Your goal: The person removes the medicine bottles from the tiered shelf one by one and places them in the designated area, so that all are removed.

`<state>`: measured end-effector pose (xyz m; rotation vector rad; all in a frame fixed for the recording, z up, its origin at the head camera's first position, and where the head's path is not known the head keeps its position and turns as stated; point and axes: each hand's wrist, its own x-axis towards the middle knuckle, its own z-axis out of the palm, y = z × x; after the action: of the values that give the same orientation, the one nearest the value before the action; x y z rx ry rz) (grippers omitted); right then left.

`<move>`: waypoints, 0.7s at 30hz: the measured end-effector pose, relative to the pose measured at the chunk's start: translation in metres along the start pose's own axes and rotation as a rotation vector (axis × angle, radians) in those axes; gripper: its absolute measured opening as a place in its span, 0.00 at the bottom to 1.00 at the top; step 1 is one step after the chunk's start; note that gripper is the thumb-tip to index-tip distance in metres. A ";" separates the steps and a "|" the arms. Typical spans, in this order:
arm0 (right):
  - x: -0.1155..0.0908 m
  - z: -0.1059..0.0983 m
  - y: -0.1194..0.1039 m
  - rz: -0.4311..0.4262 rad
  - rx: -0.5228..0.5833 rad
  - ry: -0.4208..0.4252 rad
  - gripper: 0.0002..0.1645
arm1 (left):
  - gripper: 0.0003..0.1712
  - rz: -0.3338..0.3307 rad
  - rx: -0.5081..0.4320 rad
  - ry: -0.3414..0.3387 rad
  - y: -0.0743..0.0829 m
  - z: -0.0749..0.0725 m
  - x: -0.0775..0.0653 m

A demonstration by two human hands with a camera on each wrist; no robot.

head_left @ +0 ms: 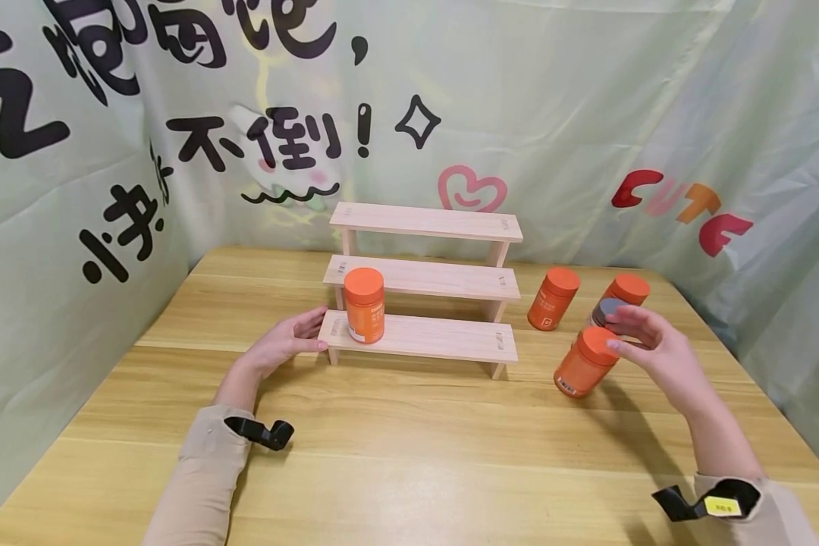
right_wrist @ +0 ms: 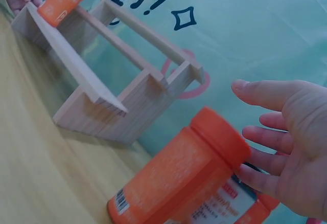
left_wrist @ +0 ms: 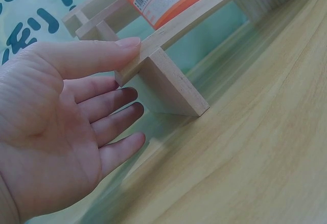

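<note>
A three-step wooden shelf [head_left: 423, 337] stands on the table. My left hand [head_left: 283, 345] holds the left end of its lowest step, with the thumb [left_wrist: 110, 55] at the front corner and the other fingers beyond the end. An orange bottle [head_left: 365, 315] stands upright on that step near the left. My right hand [head_left: 658, 353] is beside the lid of the nearest orange bottle [head_left: 582, 371] on the right. In the right wrist view, the thumb [right_wrist: 260, 92] is apart from this bottle [right_wrist: 176, 175], and the fingers are extended near the lid, partly behind it.
Behind the nearest bottle are a grey-lidded bottle [head_left: 607, 307], mostly hidden, and an orange bottle [head_left: 629, 287]. Another orange bottle [head_left: 553, 299] stands right of the shelf. A printed curtain [head_left: 573, 114] hangs behind the wooden table [head_left: 409, 455].
</note>
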<state>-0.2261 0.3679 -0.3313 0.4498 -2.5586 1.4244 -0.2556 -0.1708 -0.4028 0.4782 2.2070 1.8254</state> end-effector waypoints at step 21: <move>0.046 0.022 -0.066 -0.061 0.030 -0.060 0.31 | 0.47 -0.013 0.022 0.005 0.000 0.000 0.001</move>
<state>-0.2466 0.3088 -0.2766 0.5794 -2.5488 1.4517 -0.2564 -0.1705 -0.4022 0.4624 2.2308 1.7996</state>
